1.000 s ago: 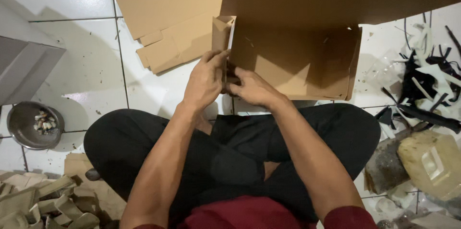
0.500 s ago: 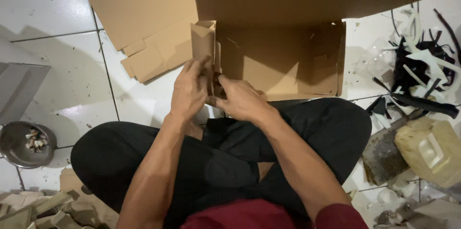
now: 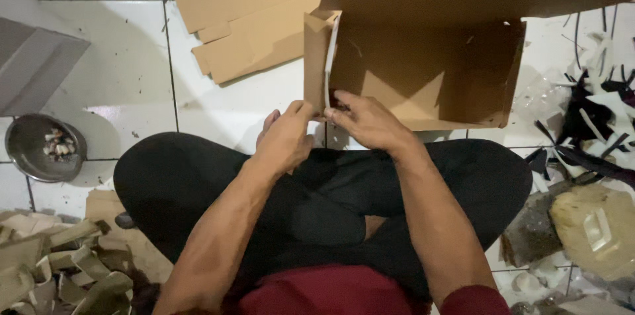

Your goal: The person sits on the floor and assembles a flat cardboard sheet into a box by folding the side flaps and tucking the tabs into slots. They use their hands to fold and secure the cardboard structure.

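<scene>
Seated on the tiled floor (image 3: 99,83), my left hand (image 3: 286,138) and right hand (image 3: 368,120) pinch the cardboard box's (image 3: 423,70) corner flap (image 3: 316,57), mid-fold, fingers closed on it; pressing the crease firmly seems needed.

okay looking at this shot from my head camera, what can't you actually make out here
Head view only:
- Whatever the right hand pinches at the cardboard box edge: its fingertips cover it.
- The left hand grip on the box flap: hidden on the far side.
- The box's upper part: cut off by the top edge.
- Contents of the metal bowl: too small.
- The dark scraps at right: too jumbled to identify.
</scene>
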